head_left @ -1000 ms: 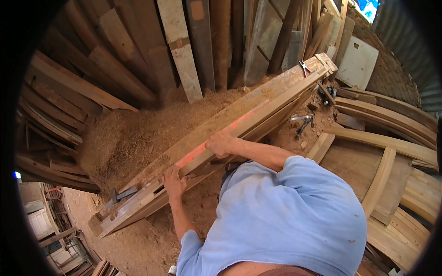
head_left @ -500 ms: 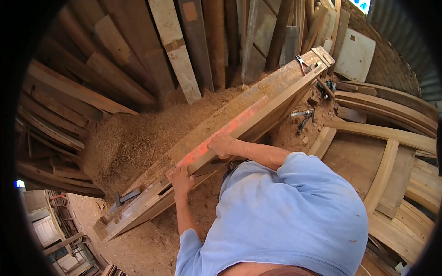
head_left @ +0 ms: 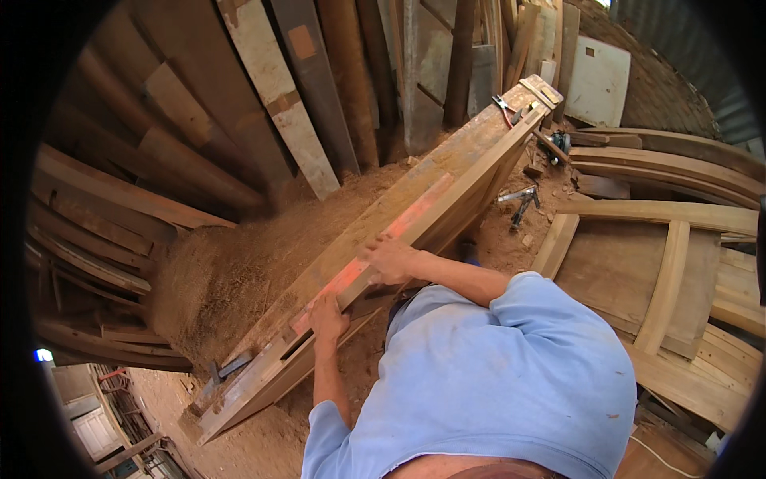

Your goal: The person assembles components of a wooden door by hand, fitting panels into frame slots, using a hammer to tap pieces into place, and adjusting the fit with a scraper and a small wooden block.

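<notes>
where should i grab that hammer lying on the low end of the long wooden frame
Judging by its pose, take the hammer by its bare handle, coming from above: it lies flat on the long wooden frame, away from both hands, with nothing over it. A grip mid-handle looks easiest.

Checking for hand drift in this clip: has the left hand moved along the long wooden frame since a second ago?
No clear move. The left hand grips the near edge of the long wooden frame just below its orange patch, as before; the small shift matches the camera's.

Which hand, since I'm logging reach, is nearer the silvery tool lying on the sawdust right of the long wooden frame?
Right. The right hand rests on the frame, on its orange-marked face, down-left of the silvery tool; the left hand grips the frame's edge farther down-left.
</notes>
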